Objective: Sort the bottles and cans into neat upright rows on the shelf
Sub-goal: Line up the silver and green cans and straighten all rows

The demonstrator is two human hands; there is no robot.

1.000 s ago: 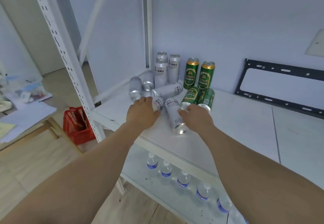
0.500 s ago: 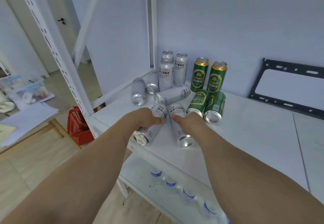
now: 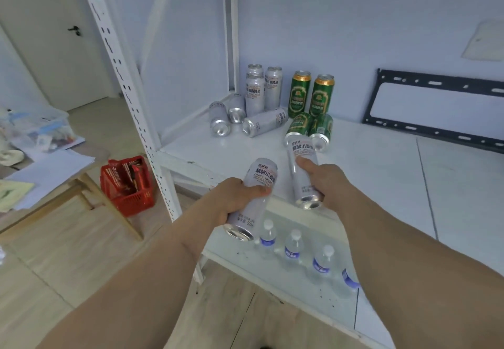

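Both hands (image 3: 234, 198) (image 3: 331, 182) each clasp a silver can (image 3: 252, 198) (image 3: 302, 171), seemingly lifted.

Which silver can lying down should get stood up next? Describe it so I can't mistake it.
Go to the shelf's back left corner, where three silver cans stand. Just in front lies the sideways silver can, alone pointing right toward the green cans; its two fallen neighbours point forward.

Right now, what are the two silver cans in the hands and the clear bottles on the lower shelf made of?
Silver can in left hand and silver can in right hand: likely aluminium, matte printed bodies, shiny bare-metal ends. Clear bottles with blue labels: probably thin plastic, see-through, white caps.
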